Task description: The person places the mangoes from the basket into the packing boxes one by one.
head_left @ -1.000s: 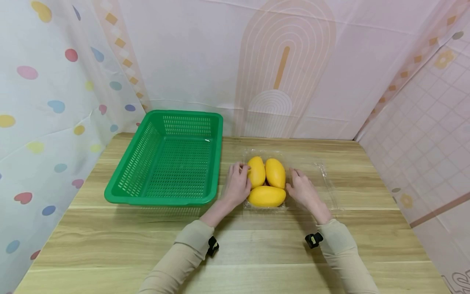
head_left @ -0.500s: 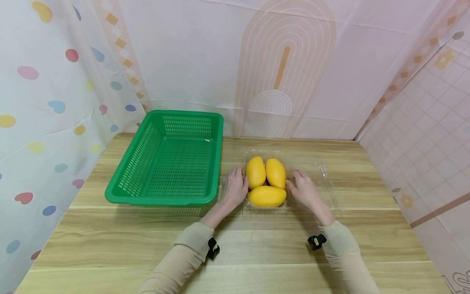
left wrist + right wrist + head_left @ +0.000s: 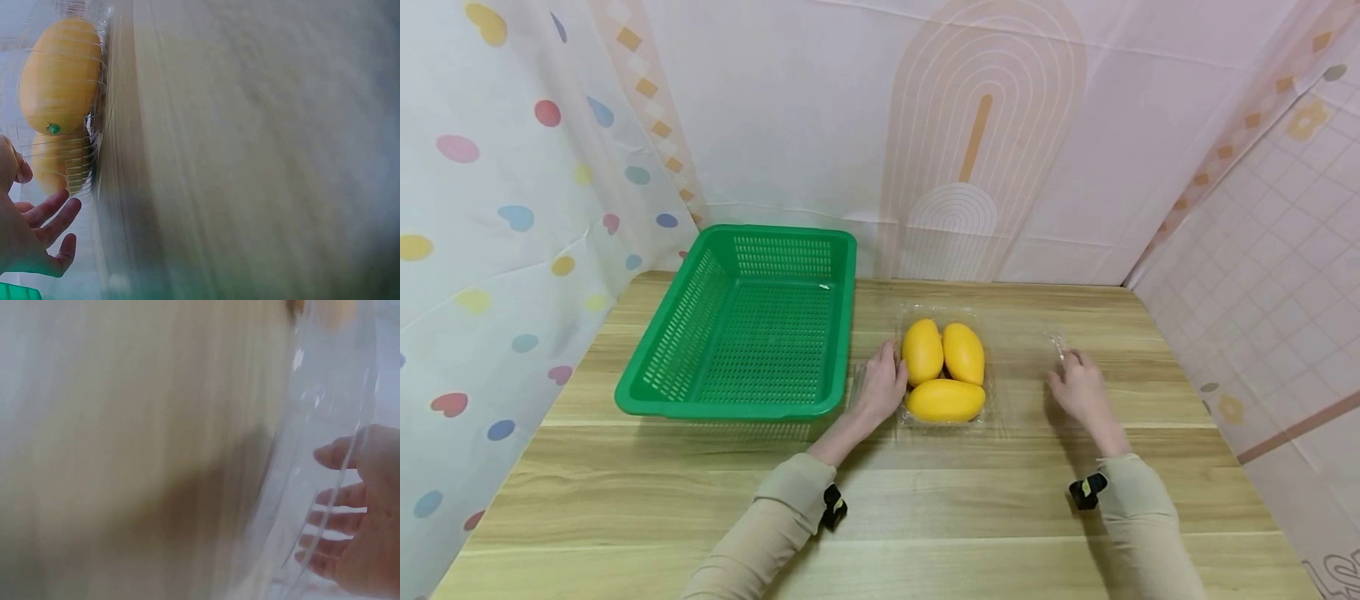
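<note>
Three yellow mangoes, one lying crosswise in front and two side by side behind, at left and right, sit in a clear plastic clamshell box. The left hand is at the box's left side, fingers loosely extended in the left wrist view; whether they touch the plastic is hard to tell. The right hand is by the outer edge of the clear lid, which lies folded out to the right. In the right wrist view its fingers are straight behind the blurred transparent rim.
A green slotted basket stands on the wooden table left of the box, close to the left hand. Printed cloth hangs behind and on both sides. Each sleeve carries a small black camera near the wrist.
The right hand has moved right, from beside the mangoes to the lid's outer edge. The left hand drew slightly left off the left mango and then stayed. The mangoes show no clear movement.
</note>
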Demonstrator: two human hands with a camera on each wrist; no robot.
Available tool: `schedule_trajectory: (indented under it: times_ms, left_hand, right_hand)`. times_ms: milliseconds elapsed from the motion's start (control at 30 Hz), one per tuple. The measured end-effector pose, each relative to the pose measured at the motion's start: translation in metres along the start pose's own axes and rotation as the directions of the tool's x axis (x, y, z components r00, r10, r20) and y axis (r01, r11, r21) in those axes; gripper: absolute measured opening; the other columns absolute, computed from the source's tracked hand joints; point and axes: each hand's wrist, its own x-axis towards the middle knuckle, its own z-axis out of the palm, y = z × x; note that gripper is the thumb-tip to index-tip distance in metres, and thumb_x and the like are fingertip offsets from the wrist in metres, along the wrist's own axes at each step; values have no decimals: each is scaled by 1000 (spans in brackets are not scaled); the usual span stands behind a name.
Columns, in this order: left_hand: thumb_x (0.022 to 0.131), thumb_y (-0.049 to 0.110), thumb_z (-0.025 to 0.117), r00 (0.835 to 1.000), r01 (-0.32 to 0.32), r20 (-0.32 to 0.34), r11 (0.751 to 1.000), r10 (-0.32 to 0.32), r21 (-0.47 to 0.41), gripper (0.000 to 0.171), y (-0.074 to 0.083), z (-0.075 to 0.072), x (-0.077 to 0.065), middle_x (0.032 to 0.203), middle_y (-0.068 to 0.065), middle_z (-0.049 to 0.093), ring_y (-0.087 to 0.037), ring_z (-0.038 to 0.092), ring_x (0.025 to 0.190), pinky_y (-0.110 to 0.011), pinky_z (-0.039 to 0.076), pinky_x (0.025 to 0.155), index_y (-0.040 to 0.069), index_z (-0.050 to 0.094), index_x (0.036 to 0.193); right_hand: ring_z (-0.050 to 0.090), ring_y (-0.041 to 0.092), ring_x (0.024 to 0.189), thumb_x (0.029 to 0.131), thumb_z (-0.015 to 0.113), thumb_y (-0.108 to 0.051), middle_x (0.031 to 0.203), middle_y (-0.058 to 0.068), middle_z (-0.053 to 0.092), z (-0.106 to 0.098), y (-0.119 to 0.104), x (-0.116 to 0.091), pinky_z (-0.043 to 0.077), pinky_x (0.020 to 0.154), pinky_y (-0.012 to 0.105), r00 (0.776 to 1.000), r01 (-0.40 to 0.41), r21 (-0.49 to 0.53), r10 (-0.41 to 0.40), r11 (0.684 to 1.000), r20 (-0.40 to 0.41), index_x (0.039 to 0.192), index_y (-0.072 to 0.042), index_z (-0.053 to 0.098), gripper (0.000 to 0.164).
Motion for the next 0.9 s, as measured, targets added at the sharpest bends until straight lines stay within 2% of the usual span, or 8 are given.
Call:
schedule_trajectory:
  times_ms: [167, 300, 500, 700, 900]
  left_hand:
    - [92, 12, 56, 1000, 8, 15, 1000, -8, -15, 37, 0, -1, 0, 78, -7, 60, -20, 56, 61, -33, 47, 55, -5, 52, 124]
    - [93, 13, 55, 1000, 13, 27, 1000, -13, -18, 37, 0, -2, -1, 76, -6, 59, -17, 52, 57, -28, 43, 51, -4, 51, 126]
    - [94, 13, 54, 999, 26, 48, 999, -25, -27, 38, 1, -4, -1, 76, -6, 59, -15, 51, 56, -26, 41, 50, -3, 50, 128]
    - [94, 13, 54, 997, 38, 66, 998, -35, -41, 39, 0, -4, -1, 74, -5, 59, -14, 50, 54, -24, 40, 48, -2, 49, 129]
    - [94, 14, 53, 996, 56, 78, 997, -51, -60, 39, 0, -4, 0, 75, -5, 59, -13, 50, 54, -23, 40, 48, -2, 49, 130]
  right_hand:
    - [29, 63, 123, 94, 49, -14, 135, 48, 28, -6, 20, -5, 28, 104, 66, 985, -123, -18, 125, 992, 121, 122, 26, 41, 50]
    - [25, 61, 126, 96, 46, -17, 137, 46, 26, -8, 27, -9, 26, 104, 67, 973, -161, -12, 161, 987, 168, 122, 23, 45, 48]
    - [36, 59, 120, 95, 46, -15, 131, 43, 37, -8, 26, -12, 34, 98, 66, 978, -128, -39, 133, 991, 161, 116, 17, 55, 39]
    - [40, 60, 117, 92, 46, -10, 129, 43, 39, -6, 25, -11, 39, 93, 65, 984, -101, -47, 107, 994, 144, 105, 15, 59, 30]
    - [35, 60, 122, 93, 45, -8, 135, 43, 33, -10, 24, -10, 38, 95, 66, 976, -125, -18, 126, 992, 178, 114, 17, 57, 34]
